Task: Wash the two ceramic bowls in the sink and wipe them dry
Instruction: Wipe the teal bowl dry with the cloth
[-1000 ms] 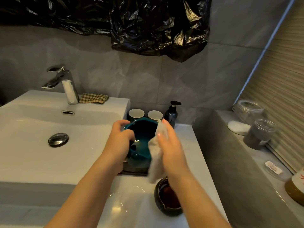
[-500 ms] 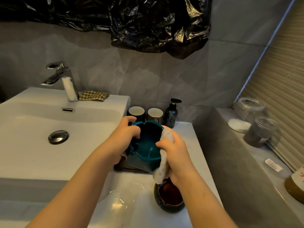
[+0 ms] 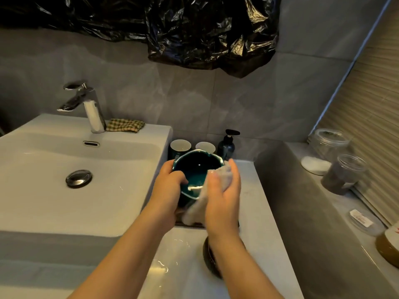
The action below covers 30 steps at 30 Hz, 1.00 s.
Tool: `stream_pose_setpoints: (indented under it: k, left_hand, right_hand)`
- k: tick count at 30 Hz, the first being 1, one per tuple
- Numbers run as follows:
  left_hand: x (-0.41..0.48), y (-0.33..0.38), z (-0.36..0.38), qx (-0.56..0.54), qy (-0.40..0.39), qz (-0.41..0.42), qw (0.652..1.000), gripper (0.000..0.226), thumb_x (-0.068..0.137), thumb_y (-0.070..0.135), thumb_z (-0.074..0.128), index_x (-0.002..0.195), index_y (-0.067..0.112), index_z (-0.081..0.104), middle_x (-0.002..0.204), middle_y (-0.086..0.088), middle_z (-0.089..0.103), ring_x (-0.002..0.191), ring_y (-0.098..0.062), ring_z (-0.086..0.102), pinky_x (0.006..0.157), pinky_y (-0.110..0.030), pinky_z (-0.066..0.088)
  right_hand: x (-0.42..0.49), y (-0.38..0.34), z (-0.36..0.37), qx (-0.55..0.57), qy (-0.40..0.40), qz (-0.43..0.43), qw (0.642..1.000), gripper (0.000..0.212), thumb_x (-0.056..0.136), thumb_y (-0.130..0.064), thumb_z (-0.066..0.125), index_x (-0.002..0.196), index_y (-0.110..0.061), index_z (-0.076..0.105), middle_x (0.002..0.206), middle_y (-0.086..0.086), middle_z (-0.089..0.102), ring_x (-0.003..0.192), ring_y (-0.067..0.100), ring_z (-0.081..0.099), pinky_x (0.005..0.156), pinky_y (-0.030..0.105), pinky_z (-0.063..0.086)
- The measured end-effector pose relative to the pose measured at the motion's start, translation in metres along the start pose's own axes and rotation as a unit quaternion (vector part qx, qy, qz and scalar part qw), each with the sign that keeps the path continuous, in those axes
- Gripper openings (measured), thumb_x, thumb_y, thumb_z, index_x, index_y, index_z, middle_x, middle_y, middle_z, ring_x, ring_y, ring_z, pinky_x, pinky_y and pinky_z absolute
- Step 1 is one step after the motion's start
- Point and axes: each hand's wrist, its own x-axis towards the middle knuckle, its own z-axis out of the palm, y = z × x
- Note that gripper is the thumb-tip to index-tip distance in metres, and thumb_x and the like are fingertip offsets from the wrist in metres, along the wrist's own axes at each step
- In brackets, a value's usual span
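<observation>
Tipped back since the earlier frame, the teal bowl (image 3: 195,167) now turns its mouth up toward the camera, and the right hand (image 3: 224,193) has loosened from a fist, its fingers (image 3: 235,172) stretched up behind the rim. The right forearm now hides more of the dark bowl (image 3: 209,260).

Black plastic sheet (image 3: 205,29) hangs across the top of the tiled wall. The white sink (image 3: 43,201) fills the left, with a faucet (image 3: 86,104) at its back edge, a checked rag (image 3: 125,125) beside that and a metal plug (image 3: 78,178) in the basin. Right of the sink runs the white surface (image 3: 254,212), wet near the front; right again is a grey ledge (image 3: 319,223) with two clear jars (image 3: 328,143) (image 3: 343,174).

The left hand (image 3: 166,188) grips the teal bowl by its left side, thumb hooked over the rim, and holds it above the surface just right of the sink. The right hand pinches a pale cloth (image 3: 198,206) against the bowl's right rim, thumb on the inside, fingers outside; the cloth's tail hangs below. The dark bowl stands on the surface nearer the camera, under the right forearm.

Behind the teal bowl, against the wall, are two cups (image 3: 180,146) (image 3: 205,147) and a pump bottle (image 3: 226,145).
</observation>
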Motion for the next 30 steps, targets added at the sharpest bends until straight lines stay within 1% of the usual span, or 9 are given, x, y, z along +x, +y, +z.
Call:
stream_pose_setpoints:
  k: [2, 6, 9, 12, 15, 19, 25, 28, 30]
  left_hand:
    - [-0.008, 0.002, -0.01, 0.04, -0.082, -0.031, 0.995, 0.037, 0.073, 0.003, 0.042, 0.095, 0.025, 0.06, 0.098, -0.015, 0.061, 0.088, -0.03, 0.057, 0.07, -0.035, 0.047]
    - [-0.013, 0.009, -0.019, 0.068, -0.136, -0.042, 0.987, 0.042, 0.068, 0.008, 0.047, 0.097, 0.03, 0.066, 0.105, -0.014, 0.065, 0.097, -0.034, 0.059, 0.07, -0.036, 0.049]
    - [-0.002, 0.012, -0.018, 0.031, -0.062, -0.01, 0.998, 0.042, 0.075, -0.004, 0.038, 0.097, 0.023, 0.062, 0.099, -0.015, 0.063, 0.09, -0.031, 0.058, 0.067, -0.033, 0.048]
    - [0.003, 0.01, -0.022, 0.014, -0.003, -0.009, 1.0, 0.034, 0.075, -0.004, 0.037, 0.09, 0.016, 0.059, 0.087, -0.017, 0.059, 0.075, -0.028, 0.054, 0.059, -0.029, 0.044]
    - [-0.006, 0.004, -0.026, 0.091, -0.079, -0.01, 0.993, 0.034, 0.069, 0.0, 0.043, 0.093, 0.014, 0.063, 0.081, -0.016, 0.061, 0.072, -0.027, 0.057, 0.057, -0.027, 0.046]
    - [-0.012, 0.004, -0.023, 0.123, -0.168, -0.013, 0.978, 0.043, 0.059, 0.007, 0.049, 0.093, 0.023, 0.07, 0.086, -0.015, 0.069, 0.082, -0.03, 0.064, 0.071, -0.036, 0.051]
    - [0.002, 0.0, -0.03, 0.052, -0.087, -0.045, 0.994, 0.042, 0.07, 0.002, 0.042, 0.102, 0.02, 0.062, 0.106, -0.02, 0.062, 0.097, -0.039, 0.057, 0.074, -0.042, 0.05]
    - [0.002, -0.002, -0.03, 0.064, -0.043, -0.04, 0.996, 0.031, 0.074, -0.002, 0.04, 0.095, 0.013, 0.057, 0.088, -0.019, 0.058, 0.078, -0.03, 0.054, 0.059, -0.03, 0.044]
    - [-0.001, -0.003, -0.029, 0.118, -0.06, -0.022, 0.991, 0.027, 0.074, -0.005, 0.042, 0.087, 0.012, 0.057, 0.077, -0.015, 0.055, 0.069, -0.027, 0.052, 0.057, -0.026, 0.041]
  right_hand:
    - [0.029, -0.012, -0.017, 0.035, -0.084, 0.035, 0.995, 0.028, 0.093, -0.026, 0.047, 0.112, -0.012, 0.063, 0.108, 0.004, 0.064, 0.101, 0.004, 0.06, 0.088, 0.017, 0.048]
    - [0.047, -0.019, -0.029, 0.147, -0.256, 0.138, 0.945, 0.03, 0.089, -0.035, 0.049, 0.086, -0.013, 0.07, 0.091, 0.012, 0.066, 0.09, 0.026, 0.061, 0.088, 0.04, 0.047]
    - [0.018, -0.002, -0.017, 0.152, -0.188, 0.148, 0.959, 0.045, 0.087, -0.054, 0.044, 0.108, -0.021, 0.066, 0.104, 0.004, 0.069, 0.101, 0.02, 0.062, 0.094, 0.041, 0.047]
    - [-0.01, 0.008, -0.005, -0.01, -0.148, 0.038, 0.988, 0.068, 0.08, -0.064, 0.048, 0.139, -0.036, 0.033, 0.142, -0.011, 0.042, 0.131, 0.006, 0.039, 0.11, 0.03, 0.031]
    - [0.011, -0.007, -0.015, -0.03, -0.204, 0.01, 0.979, 0.041, 0.085, -0.047, 0.047, 0.122, -0.031, 0.053, 0.12, -0.014, 0.058, 0.118, 0.006, 0.052, 0.097, 0.021, 0.043]
    - [0.047, -0.021, -0.027, 0.02, -0.306, 0.088, 0.948, 0.031, 0.081, -0.037, 0.05, 0.092, -0.017, 0.071, 0.097, 0.01, 0.067, 0.099, 0.026, 0.062, 0.1, 0.044, 0.045]
    - [0.012, 0.008, -0.016, 0.086, -0.169, 0.097, 0.977, 0.045, 0.079, -0.058, 0.053, 0.111, -0.029, 0.062, 0.113, 0.006, 0.065, 0.11, 0.022, 0.06, 0.102, 0.046, 0.044]
    - [-0.01, 0.01, -0.007, -0.109, -0.144, -0.081, 0.98, 0.043, 0.081, -0.059, 0.04, 0.122, -0.046, 0.047, 0.14, -0.017, 0.042, 0.13, -0.002, 0.036, 0.109, 0.025, 0.03]
    - [0.0, -0.001, -0.01, -0.223, -0.18, -0.114, 0.951, 0.046, 0.085, -0.047, 0.039, 0.129, -0.035, 0.05, 0.13, -0.024, 0.041, 0.124, -0.006, 0.035, 0.102, 0.016, 0.027]
